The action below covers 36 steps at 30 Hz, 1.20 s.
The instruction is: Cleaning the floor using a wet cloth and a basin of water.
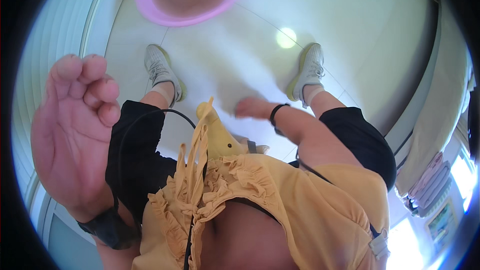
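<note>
My left hand is raised close to the camera at the left, palm turned towards me. Its fingers bend inwards, and it holds nothing. A black band wraps the left wrist. Over the floor between my legs, my right hand is blurred, its fingers drawn in; whether it grips anything cannot be made out. It wears a thin dark wristband. Nearest to it is a yellow object with a dark round spot, in front of my ruffled yellow top. The top hides the object's lower part.
A pink basin of murky brownish liquid stands on the tiled floor beyond my shoes. Ribbed white panels line the left. Along the right runs a fabric-covered bed or couch with folded cloths. A black cable crosses my left leg.
</note>
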Available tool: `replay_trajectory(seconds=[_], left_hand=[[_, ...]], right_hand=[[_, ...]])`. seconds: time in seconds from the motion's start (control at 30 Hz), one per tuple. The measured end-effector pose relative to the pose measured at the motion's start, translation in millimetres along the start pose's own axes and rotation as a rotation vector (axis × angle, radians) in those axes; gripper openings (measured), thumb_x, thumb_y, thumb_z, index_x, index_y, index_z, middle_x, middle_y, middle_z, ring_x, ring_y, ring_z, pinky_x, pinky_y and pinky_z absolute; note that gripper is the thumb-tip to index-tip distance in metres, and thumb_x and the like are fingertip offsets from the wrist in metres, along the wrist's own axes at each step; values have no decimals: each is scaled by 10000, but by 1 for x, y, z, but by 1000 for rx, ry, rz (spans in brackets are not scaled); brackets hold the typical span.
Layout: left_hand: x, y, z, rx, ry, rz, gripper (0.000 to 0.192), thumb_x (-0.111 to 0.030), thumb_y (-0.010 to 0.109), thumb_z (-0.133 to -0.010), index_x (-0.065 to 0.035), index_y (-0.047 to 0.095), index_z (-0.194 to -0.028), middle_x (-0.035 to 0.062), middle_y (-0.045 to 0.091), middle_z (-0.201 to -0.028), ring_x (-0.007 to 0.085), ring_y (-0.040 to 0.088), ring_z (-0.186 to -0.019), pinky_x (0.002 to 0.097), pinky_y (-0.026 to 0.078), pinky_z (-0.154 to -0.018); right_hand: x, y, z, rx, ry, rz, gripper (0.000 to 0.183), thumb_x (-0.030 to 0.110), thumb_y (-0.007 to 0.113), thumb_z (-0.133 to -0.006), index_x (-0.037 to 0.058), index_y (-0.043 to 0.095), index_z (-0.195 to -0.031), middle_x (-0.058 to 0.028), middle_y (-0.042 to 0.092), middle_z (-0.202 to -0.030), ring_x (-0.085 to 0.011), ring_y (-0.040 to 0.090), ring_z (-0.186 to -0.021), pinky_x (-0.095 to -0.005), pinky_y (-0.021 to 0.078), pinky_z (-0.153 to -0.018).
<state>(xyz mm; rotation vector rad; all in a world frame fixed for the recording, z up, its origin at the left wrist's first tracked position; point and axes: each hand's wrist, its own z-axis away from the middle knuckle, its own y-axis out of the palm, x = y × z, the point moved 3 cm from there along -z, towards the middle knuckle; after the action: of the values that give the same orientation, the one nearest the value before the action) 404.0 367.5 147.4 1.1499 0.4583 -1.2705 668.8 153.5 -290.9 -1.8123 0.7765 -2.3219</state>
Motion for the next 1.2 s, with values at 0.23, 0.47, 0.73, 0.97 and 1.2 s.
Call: replay_trajectory(seconds=[0.23,0.47,0.73,0.97,1.2], left_hand=[[4,14,-17,-115,-8,3,385,-255,383,-1007,23,470,-1259,146,560,-1225,192,560,-997,273,450,-828],[-5,22,-12,-163,-7,-41,379,-252,374,-1009,33,475,-1237,148,564,-1201,199,579,-976,272,458,-807],[-11,34,-24,-303,-35,-97,288,-248,405,-1008,-12,491,-1147,106,546,-1067,162,537,-872,265,460,-745],[-4,36,-24,-312,-83,-104,242,-246,429,-1003,-29,484,-1096,104,534,-1045,167,540,-876,260,459,-729],[-7,47,-26,-268,-24,-61,295,-231,427,-1001,14,513,-1142,118,568,-1057,179,562,-883,267,463,-759]], right_hand=[[-83,-223,40,-647,728,442,409,20,524,-827,201,645,-1173,-98,594,-1231,-319,526,-1166,-395,452,-1004],[-133,-334,121,-1178,741,626,535,-59,534,-726,126,601,-1223,-128,606,-1194,-330,519,-1170,-405,439,-1001],[-227,-248,336,-1061,1736,-51,429,235,514,-868,93,565,-1269,-164,509,-1339,-275,440,-1303,-405,375,-1064],[-217,-296,162,-1248,1076,330,419,80,573,-802,102,592,-1221,-182,552,-1292,-362,477,-1236,-431,391,-1045],[-69,-217,-12,-832,684,415,354,60,515,-850,207,602,-1160,-87,523,-1295,-321,507,-1153,-422,485,-944]])
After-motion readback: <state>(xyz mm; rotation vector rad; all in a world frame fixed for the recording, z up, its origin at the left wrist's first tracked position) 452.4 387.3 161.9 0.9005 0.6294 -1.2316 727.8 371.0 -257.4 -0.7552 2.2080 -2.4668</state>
